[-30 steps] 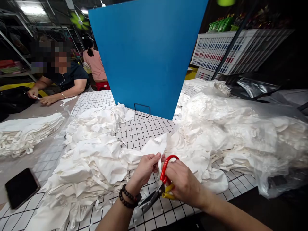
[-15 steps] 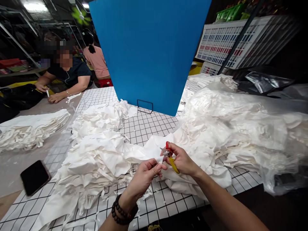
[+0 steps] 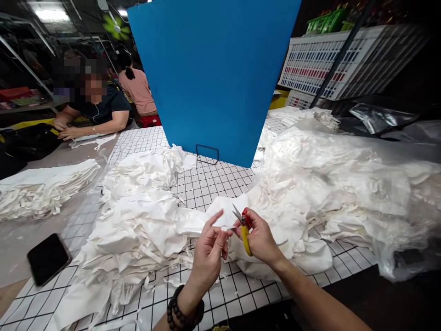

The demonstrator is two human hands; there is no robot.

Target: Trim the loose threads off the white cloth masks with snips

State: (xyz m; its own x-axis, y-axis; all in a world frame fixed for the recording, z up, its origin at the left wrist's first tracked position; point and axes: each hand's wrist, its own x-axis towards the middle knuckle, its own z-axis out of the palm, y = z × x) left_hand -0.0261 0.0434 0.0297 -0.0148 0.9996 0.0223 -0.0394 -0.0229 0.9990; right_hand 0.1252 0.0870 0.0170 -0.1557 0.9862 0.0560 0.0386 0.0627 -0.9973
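My right hand (image 3: 262, 236) grips a pair of scissors (image 3: 245, 239) with one red and one yellow handle. The short blades are slightly apart and point up and left. My left hand (image 3: 209, 250), with dark beads at the wrist, pinches the edge of a white fabric piece (image 3: 225, 209) between thumb and fingers, its index finger raised. Between the two hands the fabric's edge is stretched, near the right fingertips. Heaps of white fabric pieces (image 3: 134, 225) lie left of my hands, and more white fabric (image 3: 289, 197) lies to the right.
A blue board (image 3: 217, 82) stands on a black wire holder (image 3: 207, 154) beyond the grid-patterned cloth (image 3: 203, 184). At left lie a phone (image 3: 48, 259) and a fabric stack (image 3: 48, 186). A plastic bag (image 3: 379, 184) of fabric fills the right. A co-worker (image 3: 99, 110) sits at far left.
My left hand has turned more upright and its index finger has lifted. The scissors have swung more upright, their blades now clear of the fabric edge. The co-worker's hands have come together.
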